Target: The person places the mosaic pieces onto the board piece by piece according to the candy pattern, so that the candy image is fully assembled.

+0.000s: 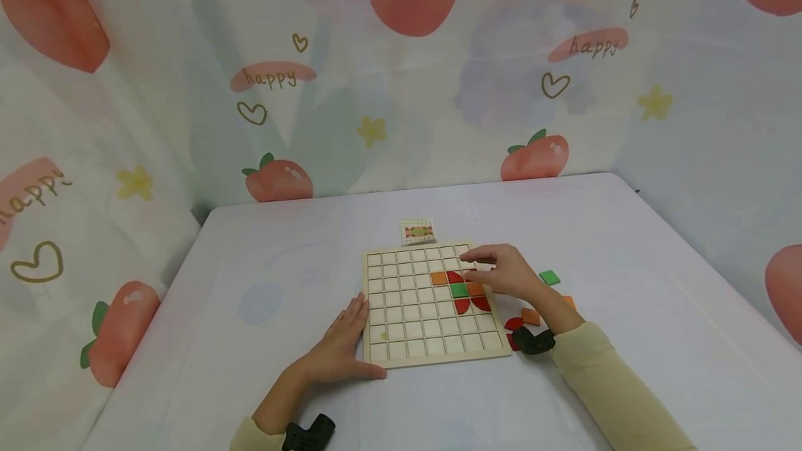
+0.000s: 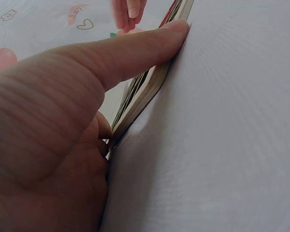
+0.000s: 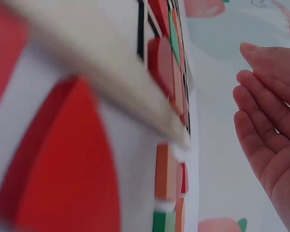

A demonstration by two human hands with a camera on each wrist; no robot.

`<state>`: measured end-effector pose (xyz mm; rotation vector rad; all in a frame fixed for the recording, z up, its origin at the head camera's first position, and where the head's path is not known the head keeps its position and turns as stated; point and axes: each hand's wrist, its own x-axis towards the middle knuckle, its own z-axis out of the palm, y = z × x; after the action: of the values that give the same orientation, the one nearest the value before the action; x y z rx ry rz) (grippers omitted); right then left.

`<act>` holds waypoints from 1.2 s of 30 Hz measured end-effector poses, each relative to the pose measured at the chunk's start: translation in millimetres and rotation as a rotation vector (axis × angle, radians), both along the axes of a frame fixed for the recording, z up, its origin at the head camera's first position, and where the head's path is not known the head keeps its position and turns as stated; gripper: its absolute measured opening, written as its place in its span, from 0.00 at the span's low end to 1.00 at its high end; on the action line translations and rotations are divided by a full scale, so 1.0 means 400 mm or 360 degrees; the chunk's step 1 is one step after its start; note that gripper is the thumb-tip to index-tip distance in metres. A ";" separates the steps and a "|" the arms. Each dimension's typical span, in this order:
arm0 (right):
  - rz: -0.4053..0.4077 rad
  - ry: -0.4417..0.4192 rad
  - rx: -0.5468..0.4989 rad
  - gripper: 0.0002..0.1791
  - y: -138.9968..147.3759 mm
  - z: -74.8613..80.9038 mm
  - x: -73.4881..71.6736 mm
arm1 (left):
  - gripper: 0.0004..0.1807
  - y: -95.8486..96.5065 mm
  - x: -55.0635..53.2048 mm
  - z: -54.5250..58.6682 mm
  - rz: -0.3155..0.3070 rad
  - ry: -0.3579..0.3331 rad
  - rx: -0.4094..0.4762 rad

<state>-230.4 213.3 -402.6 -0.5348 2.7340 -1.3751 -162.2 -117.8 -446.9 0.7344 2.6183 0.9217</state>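
Observation:
A wooden grid board [image 1: 410, 312] lies on the table. My left hand [image 1: 341, 343] rests against its left side, the thumb [image 2: 150, 48] reaching along the near edge. Above the board's right part hovers my right hand [image 1: 504, 271], fingers loosely bent; in the right wrist view this hand [image 3: 275, 106] holds nothing. Beneath and beside it, several pieces sit in the grid: an orange square [image 1: 438, 278], a green square [image 1: 459, 290], another orange piece [image 1: 475, 289] and red rounded pieces [image 1: 461, 306]. The right hand partly covers the upper ones.
Loose pieces lie right of the board: a green square [image 1: 549, 277], an orange piece [image 1: 530, 316] and red pieces [image 1: 514, 323], some partly behind the right wrist. A small pattern card [image 1: 418, 231] is at the board's far edge. Printed cloth [image 1: 426, 103] hangs behind the white table [image 1: 301, 249].

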 end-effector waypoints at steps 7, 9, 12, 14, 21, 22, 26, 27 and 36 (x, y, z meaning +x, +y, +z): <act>-0.0089 0.0021 0.0073 0.18 0.056 -0.006 0.023 | 0.66 -0.001 0.000 0.006 -0.0002 0.0003 0.0016; -0.0115 0.0026 0.0088 0.18 0.069 -0.009 0.029 | 0.66 -0.001 -0.001 0.005 0.0000 0.0006 0.0015; -0.0144 -0.0002 0.0091 0.19 0.085 -0.010 0.035 | 0.66 -0.002 -0.002 0.004 0.0003 0.0008 0.0014; -0.0174 -0.0041 0.0091 0.19 0.092 -0.011 0.038 | 0.66 -0.003 -0.002 0.001 0.0002 0.0012 0.0013; -0.0220 -0.0061 0.0145 0.20 0.113 -0.021 0.037 | 0.66 -0.002 -0.002 -0.003 0.0002 0.0018 0.0019; -0.0221 -0.0056 0.0147 0.20 0.117 -0.023 0.037 | 0.66 -0.002 -0.002 -0.005 0.0001 0.0018 0.0019; -0.0249 -0.0060 0.0126 0.20 0.135 -0.027 0.040 | 0.66 -0.002 -0.003 -0.007 0.0001 0.0016 0.0006; -0.0257 -0.0067 0.0121 0.21 0.139 -0.027 0.040 | 0.66 -0.001 -0.003 -0.007 0.0002 0.0016 0.0005; -0.0362 -0.0133 0.0137 0.22 0.173 -0.023 0.046 | 0.66 -0.001 -0.003 -0.008 0.0006 0.0013 -0.0012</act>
<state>-212.0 282.6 -412.0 -0.1611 2.8400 -1.2800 -163.6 -118.1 -450.1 0.7327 2.6298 0.9110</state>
